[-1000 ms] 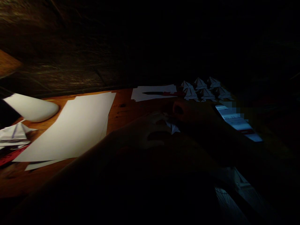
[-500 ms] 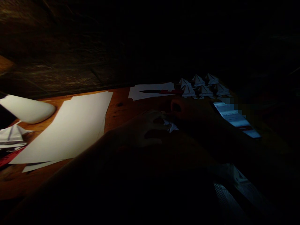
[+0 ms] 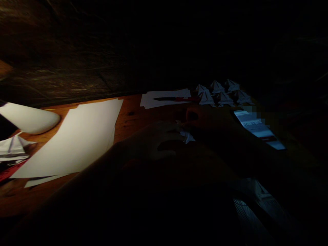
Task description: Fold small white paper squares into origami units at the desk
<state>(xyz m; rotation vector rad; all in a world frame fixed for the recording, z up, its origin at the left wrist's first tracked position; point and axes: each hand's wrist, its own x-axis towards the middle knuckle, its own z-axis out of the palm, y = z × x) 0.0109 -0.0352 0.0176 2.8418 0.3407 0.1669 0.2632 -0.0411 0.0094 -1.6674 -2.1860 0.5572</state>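
Note:
The scene is very dark. My left hand (image 3: 159, 141) and my right hand (image 3: 205, 121) meet over a wooden table (image 3: 130, 118), both pinching a small folded white paper piece (image 3: 187, 136) between their fingertips. Only a corner of that paper shows; the rest is hidden by my fingers. Several finished folded paper shapes (image 3: 220, 93) sit in a cluster beyond my right hand.
A stack of large white sheets (image 3: 77, 136) lies to the left. Small sheets with a dark-and-red knife-like tool (image 3: 174, 99) lie at the back. A lit phone (image 3: 258, 129) rests at the right. A white rounded object (image 3: 28, 118) and folded paper (image 3: 12, 147) are at far left.
The view has shifted slightly; both hands have stayed together on the small paper, with only small finger movements.

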